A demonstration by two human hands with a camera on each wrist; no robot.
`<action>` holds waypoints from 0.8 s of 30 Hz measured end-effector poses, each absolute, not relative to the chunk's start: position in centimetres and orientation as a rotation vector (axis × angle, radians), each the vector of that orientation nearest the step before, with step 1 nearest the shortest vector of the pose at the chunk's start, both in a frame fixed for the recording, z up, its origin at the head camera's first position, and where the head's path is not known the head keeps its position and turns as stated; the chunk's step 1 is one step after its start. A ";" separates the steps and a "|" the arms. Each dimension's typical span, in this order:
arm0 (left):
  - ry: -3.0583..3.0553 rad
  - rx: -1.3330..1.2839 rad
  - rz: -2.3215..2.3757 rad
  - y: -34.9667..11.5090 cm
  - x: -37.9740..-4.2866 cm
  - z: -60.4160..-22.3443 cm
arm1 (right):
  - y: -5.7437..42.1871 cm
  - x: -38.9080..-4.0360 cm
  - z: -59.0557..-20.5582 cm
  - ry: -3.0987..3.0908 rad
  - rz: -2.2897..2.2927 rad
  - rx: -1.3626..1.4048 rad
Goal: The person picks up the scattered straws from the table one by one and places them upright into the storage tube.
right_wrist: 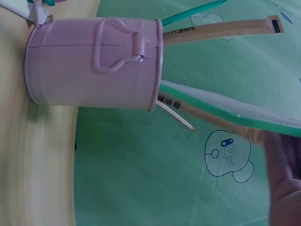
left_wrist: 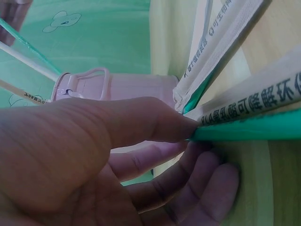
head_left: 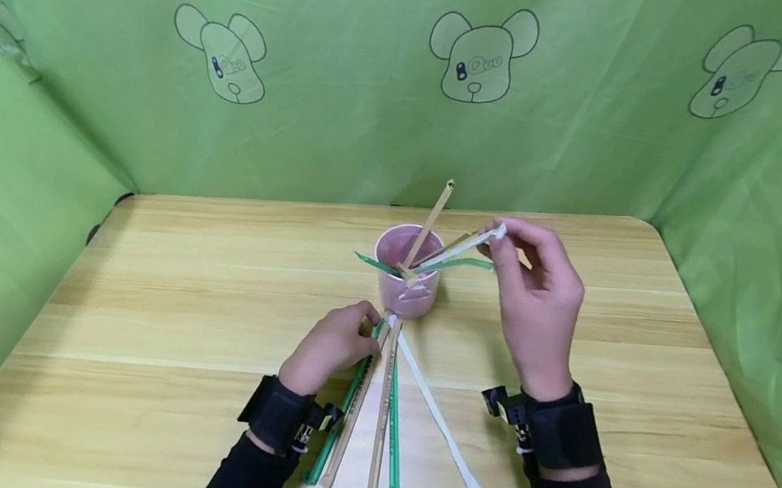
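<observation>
A small pink metal bucket (head_left: 407,297) with a wire handle stands upright, several paper-wrapped straws leaning out of it. My right hand (head_left: 537,304) is above and right of its rim, pinching the tip of a white straw (head_left: 462,248) between thumb and fingers. Beside that straw lean a green straw (head_left: 467,261) and a brown straw (head_left: 432,221). In front of the bucket, my left hand (head_left: 334,343) pinches the near-bucket end of a green straw (left_wrist: 254,127). A printed brown straw (left_wrist: 254,101) lies right against it. In the right wrist view the right fingertips are mostly cut off.
More wrapped straws fan out on the wooden table (head_left: 178,347) toward the front: a brown one (head_left: 381,428), a green one (head_left: 394,451) and a white one (head_left: 440,420). A green cloth (head_left: 336,101) with bear-like drawings hangs around the table's back and sides.
</observation>
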State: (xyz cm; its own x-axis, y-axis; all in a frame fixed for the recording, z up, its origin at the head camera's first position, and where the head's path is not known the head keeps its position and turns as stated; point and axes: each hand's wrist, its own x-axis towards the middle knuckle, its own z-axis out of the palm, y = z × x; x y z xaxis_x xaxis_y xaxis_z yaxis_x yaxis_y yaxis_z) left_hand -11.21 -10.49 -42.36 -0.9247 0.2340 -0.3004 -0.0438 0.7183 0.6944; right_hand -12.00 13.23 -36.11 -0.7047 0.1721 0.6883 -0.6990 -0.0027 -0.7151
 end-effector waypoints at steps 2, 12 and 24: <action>2.560 0.152 1.044 -10.5 -11.2 -42.4 | 13.3 -12.1 -36.4 -1.758 1.776 0.516; 2.569 0.169 1.025 -10.7 -11.2 -42.5 | 13.4 -12.7 -37.7 -2.144 1.545 0.373; 2.610 0.155 1.039 -11.5 -11.3 -41.4 | 13.7 -12.8 -37.9 -2.159 1.621 0.314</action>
